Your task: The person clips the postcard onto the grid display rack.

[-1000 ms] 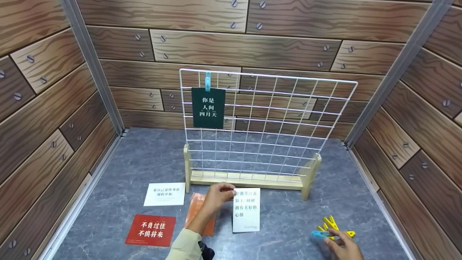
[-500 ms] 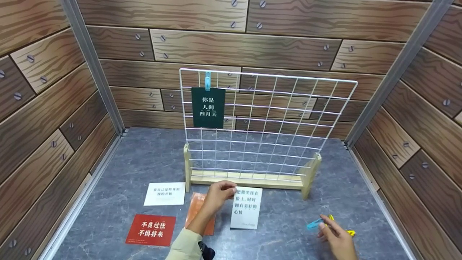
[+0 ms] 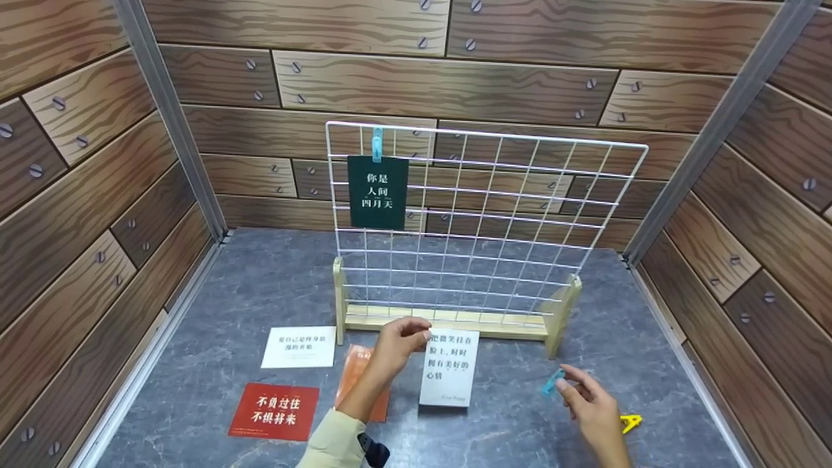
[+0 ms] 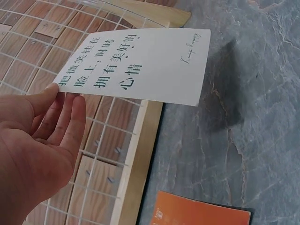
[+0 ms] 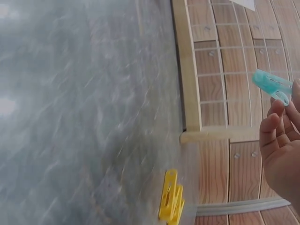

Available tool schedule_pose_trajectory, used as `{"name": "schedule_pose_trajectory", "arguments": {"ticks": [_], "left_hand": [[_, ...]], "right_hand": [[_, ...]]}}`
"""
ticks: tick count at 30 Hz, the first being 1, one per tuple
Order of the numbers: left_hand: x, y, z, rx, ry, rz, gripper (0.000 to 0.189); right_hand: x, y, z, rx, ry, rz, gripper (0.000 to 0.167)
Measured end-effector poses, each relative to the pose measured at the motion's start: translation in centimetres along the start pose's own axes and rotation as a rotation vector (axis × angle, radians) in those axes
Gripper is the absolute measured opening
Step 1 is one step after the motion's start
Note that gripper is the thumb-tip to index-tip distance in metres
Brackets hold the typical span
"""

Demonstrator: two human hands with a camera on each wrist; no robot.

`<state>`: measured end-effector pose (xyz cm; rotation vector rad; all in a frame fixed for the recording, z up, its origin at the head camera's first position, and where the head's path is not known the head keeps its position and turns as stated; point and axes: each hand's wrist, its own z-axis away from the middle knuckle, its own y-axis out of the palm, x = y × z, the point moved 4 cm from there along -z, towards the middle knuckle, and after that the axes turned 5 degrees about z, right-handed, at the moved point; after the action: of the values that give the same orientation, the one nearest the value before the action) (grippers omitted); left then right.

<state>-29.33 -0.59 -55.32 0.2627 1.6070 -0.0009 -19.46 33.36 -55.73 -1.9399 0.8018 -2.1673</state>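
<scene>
My left hand [image 3: 393,351] pinches a white card [image 3: 450,370] with green lettering by its upper left corner, between thumb and fingers. In the left wrist view the card [image 4: 140,65] tilts above the grey surface and casts a shadow there. My right hand [image 3: 593,403] pinches a blue clothespin [image 3: 552,382] at the fingertips, raised off the surface; the right wrist view shows the clothespin [image 5: 272,84] pointing away from the fingers. A white wire grid rack [image 3: 494,227] on a wooden stand rises behind both hands. On its upper left hangs a dark green card [image 3: 378,214] under another blue clothespin [image 3: 377,144].
An orange card [image 3: 379,406] lies partly hidden under my left forearm. Further left lie a red card [image 3: 273,411] and a white card [image 3: 299,348]. Yellow clothespins [image 5: 171,199] rest beside my right hand. Wood-patterned walls [image 3: 448,84] enclose the back and sides.
My right hand has lifted the blue clothespin from beside the yellow ones and moved it left and away from me. My left hand has raised the white card slightly.
</scene>
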Motion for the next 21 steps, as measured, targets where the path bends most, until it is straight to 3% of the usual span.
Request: {"name": "schedule_pose_trajectory", "arguments": {"ticks": [10,21], "left_hand": [[-1.4,0.1,0.2,0.002,0.031,0.001,0.017],[-2.9,0.1,-0.3,0.009,0.049,0.002,0.022]], "right_hand": [[2.7,1.5,-0.3,0.002,-0.080,-0.043,0.041],[7.2,2.2,-1.4,-0.031,-0.359,-0.032,0.032]]}}
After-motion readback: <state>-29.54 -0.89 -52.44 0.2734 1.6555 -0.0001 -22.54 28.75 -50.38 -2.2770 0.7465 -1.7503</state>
